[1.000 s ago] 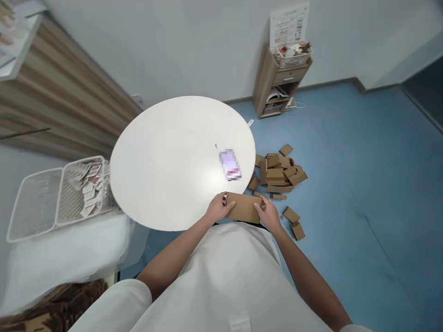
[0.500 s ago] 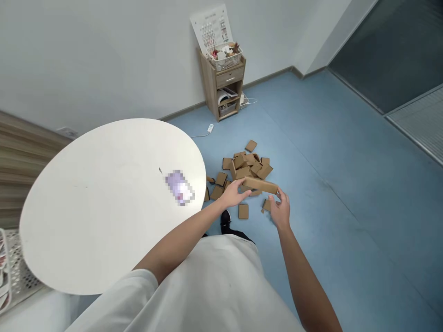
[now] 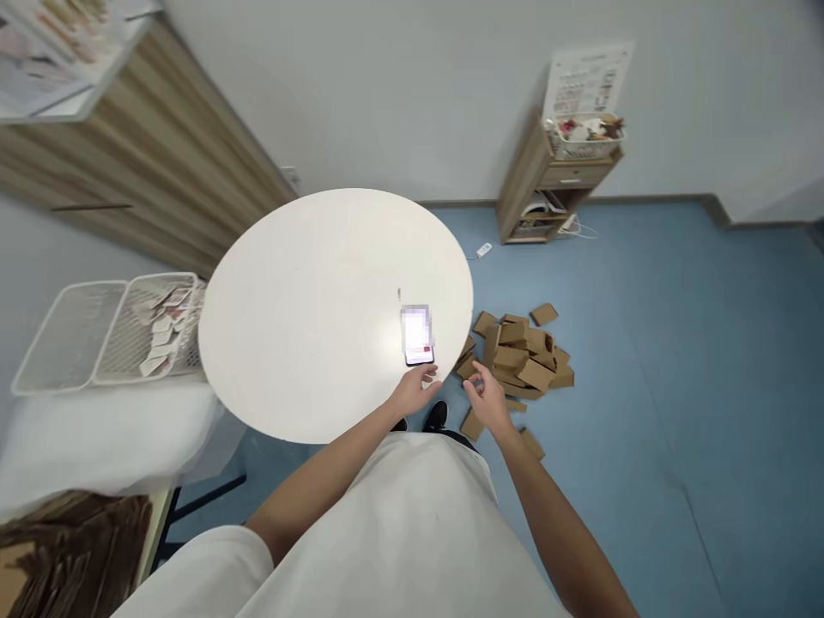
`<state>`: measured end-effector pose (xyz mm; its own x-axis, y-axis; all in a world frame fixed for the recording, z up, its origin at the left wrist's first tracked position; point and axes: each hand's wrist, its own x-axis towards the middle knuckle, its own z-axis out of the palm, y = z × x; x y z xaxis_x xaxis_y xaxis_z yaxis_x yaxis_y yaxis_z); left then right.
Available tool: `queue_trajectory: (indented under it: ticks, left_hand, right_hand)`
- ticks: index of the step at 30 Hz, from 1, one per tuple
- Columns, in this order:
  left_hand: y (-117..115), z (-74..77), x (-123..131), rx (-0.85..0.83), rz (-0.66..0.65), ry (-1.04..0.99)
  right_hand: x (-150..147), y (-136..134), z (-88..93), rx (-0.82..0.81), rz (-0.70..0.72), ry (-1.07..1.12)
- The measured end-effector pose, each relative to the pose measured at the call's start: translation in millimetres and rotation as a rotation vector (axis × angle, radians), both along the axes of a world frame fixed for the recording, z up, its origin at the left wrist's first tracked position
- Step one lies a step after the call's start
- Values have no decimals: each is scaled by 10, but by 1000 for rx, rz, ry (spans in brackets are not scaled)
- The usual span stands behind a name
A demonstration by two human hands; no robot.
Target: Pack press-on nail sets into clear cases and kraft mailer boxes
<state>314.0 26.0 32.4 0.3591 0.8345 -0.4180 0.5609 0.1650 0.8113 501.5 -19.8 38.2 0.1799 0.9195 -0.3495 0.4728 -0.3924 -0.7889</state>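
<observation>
Cardboard box outta grip since last frame; left hand (image 3: 412,393), right hand (image 3: 489,401) empty, half-open. Smartphone (image 3: 420,354) near tabletop (image 3: 309,318) edge, probably for easy viewing; boxes (image 3: 536,375) heaped on floor (image 3: 644,412).

The boxes (image 3: 536,374) are matt cardboard, the tabletop (image 3: 302,300) smooth, faintly glossy.

The left hand (image 3: 415,391) is over the near edge of the round tabletop (image 3: 302,318), fingers loosely curled, just beside a phone (image 3: 418,336). The right hand (image 3: 487,400), fingers parted, hangs above the floor (image 3: 650,360) near heaped cardboard boxes (image 3: 526,356).
</observation>
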Motion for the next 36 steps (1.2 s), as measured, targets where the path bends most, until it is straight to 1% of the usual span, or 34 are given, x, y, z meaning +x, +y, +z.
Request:
queue_trajectory:
  ticks: [4, 7, 9, 12, 15, 17, 19, 22, 25, 28, 31, 33, 36]
  left_hand:
    - [-43, -19, -631, -38, 222, 61]
    - [-126, -47, -1038, -95, 332, 89]
    - [-176, -84, -1267, -123, 375, 85]
    - [-218, -168, -1552, -144, 402, 65]
    - [-227, -246, -1771, -142, 411, 44]
    - [-226, -263, -1882, -139, 427, 33]
    - [-226, -243, -1969, -132, 454, 20]
    - [-238, -156, -2080, -96, 519, 13]
    - [-287, -36, -2208, -48, 619, 26]
    - [-396, 79, -2395, -15, 723, 32]
    - [-543, 155, -2659, -6, 797, 60]
    - [-624, 176, -2875, -17, 842, 91]
    - [-660, 179, -3246, -9, 897, 114]
  right_hand:
    - [-468, 421, 26, -64, 269, -44]
    - [-789, 643, -31, -95, 373, -122]
    - [-957, 747, -89, -113, 392, -169]
    - [-1133, 838, -154, -163, 383, -255]
    - [-1250, 853, -141, -195, 353, -342]
    - [-1329, 842, -90, -166, 331, -375]
    - [-1432, 839, -30, -122, 342, -376]
    - [-1661, 889, 31, -77, 430, -309]
    - [-1989, 983, 41, -54, 563, -201]
    - [-2364, 1042, 46, -38, 729, -122]
    - [-2699, 1036, 90, -10, 890, -85]
    - [-2889, 1021, 137, -12, 978, -55]
    - [-3178, 1034, 196, -22, 1059, -23]
